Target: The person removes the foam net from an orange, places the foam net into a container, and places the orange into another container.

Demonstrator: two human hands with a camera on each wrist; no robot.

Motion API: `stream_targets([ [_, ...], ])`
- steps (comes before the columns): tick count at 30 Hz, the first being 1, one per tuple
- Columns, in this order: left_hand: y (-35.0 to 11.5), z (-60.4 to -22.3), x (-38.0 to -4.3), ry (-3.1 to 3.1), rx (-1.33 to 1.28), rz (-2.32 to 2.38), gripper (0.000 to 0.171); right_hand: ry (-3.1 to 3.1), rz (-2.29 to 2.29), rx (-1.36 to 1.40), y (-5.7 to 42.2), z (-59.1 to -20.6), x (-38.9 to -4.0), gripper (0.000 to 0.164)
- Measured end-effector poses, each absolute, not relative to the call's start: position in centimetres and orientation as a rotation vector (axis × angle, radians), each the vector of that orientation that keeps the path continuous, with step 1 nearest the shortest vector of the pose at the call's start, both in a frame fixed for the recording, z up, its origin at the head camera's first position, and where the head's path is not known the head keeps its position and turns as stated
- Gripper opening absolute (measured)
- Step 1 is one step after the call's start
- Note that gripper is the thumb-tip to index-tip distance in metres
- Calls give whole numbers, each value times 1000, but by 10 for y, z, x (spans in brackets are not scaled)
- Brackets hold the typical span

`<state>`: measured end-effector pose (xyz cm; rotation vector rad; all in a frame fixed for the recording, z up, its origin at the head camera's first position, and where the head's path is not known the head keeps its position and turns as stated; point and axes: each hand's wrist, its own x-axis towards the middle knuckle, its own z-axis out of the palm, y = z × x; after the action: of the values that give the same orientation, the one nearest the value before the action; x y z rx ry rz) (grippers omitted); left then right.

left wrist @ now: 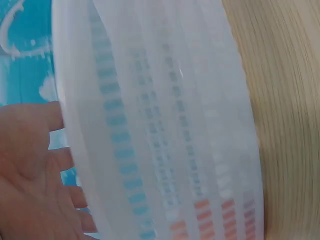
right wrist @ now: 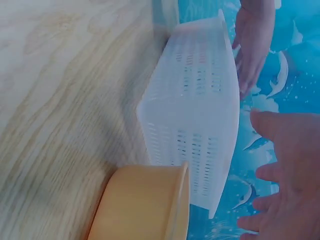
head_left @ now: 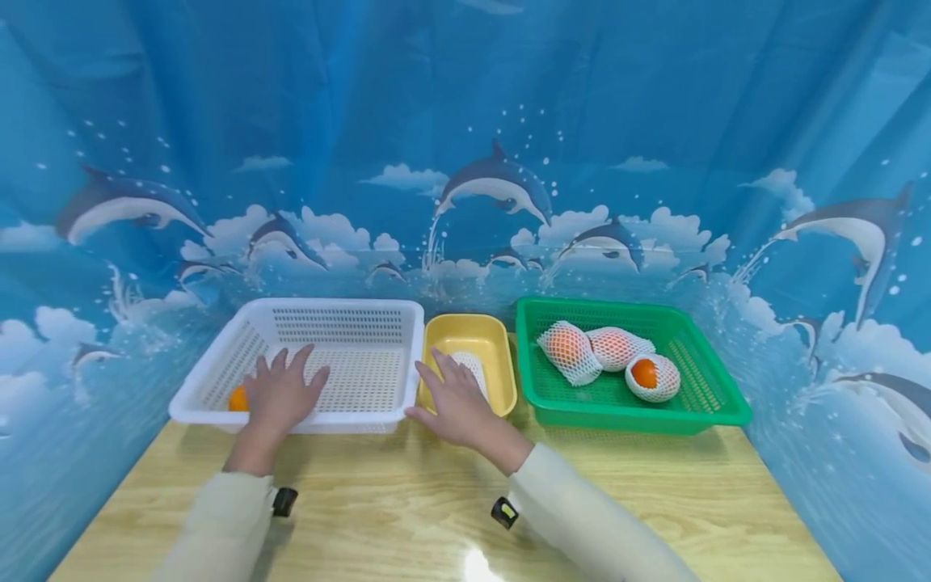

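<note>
Over the near rim of a white plastic basket my left hand hovers with its fingers spread, holding nothing. An orange fruit lies in that basket, partly hidden behind the hand. My right hand, fingers extended, is above the near left part of a small yellow basin. White foam netting shows inside the basin, partly covered by the hand. In the right wrist view the right hand is higher than the basin, with its fingers apart.
To the right stands a green basket with two net-wrapped fruits and a third orange-red fruit half out of its net. All containers stand along the back of the wooden table, before a blue dolphin-print curtain.
</note>
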<state>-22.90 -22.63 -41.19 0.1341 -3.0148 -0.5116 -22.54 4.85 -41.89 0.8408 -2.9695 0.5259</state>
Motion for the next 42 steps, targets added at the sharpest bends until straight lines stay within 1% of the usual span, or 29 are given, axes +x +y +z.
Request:
stream_targets([
  [9,-179,-409,-215,-3009,13,-611,63,-2935,466,801,74,-417,-216,72],
  [16,-158,-407,-200,-3023,-65,-640,63,-2916,501,779,87,-414,-207,70],
  [23,-129,-407,-196,-3009,-112,-590,65,-2937,466,660,104,-407,-202,69],
  [33,-69,-404,-197,-2965,-259,-644,64,-2965,438,550,136,-402,-202,72],
  [42,-29,-404,-198,-2949,-377,-731,61,-2971,417,444,165,-401,-199,64],
])
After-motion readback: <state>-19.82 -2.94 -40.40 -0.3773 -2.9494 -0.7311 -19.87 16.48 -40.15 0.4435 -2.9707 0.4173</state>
